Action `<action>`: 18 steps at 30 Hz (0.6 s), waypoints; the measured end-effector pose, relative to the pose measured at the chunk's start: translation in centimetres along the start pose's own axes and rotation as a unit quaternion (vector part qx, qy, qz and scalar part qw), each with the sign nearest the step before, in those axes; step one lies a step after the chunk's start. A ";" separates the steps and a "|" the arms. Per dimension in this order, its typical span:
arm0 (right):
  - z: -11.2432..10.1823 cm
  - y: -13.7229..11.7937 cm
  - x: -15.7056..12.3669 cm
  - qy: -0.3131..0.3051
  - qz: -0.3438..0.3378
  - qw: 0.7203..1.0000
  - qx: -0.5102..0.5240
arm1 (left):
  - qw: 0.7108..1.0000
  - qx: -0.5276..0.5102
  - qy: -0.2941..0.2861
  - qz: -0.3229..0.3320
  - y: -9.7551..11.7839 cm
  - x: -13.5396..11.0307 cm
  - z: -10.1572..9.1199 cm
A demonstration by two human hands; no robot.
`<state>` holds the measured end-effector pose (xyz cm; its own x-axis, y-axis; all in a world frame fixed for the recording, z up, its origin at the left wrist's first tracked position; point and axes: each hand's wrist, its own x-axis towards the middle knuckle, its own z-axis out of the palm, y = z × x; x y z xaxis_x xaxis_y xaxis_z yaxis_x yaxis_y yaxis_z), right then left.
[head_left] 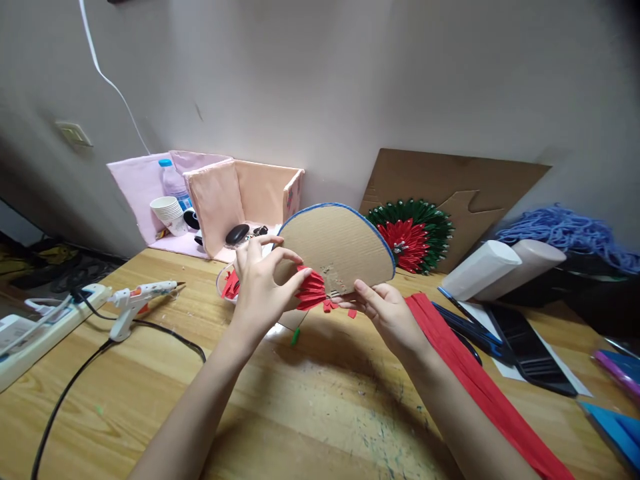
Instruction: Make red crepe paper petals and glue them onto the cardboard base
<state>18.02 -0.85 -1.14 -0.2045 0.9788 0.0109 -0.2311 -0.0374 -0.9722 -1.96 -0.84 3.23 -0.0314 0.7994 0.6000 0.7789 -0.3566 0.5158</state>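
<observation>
Hands on cardboard fan point(337, 248), left hand point(260, 290) pinching red paper petals point(310, 291), right hand point(387, 313) gripping its lower edge

Home craft desk: glue gun point(135, 298), paper strips point(480, 387), leaning cardboard point(450, 177)

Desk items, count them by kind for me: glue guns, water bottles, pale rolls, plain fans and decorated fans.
Glue gun: 1
Water bottle: 1
Pale rolls: 2
Plain fan, held: 1
Decorated fan: 1
Total: 6
</observation>
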 end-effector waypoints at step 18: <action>-1.5 -1.0 1.3 0.122 -0.089 0.974 0.170 | 0.955 -0.240 0.085 -0.155 0.5 -0.8 2.9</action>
<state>19.37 0.80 -0.53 0.0909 0.9930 0.0759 -0.5530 0.1137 -0.8254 0.29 -0.25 1.21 -0.3466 0.8268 0.4429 0.3403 -0.3292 0.8808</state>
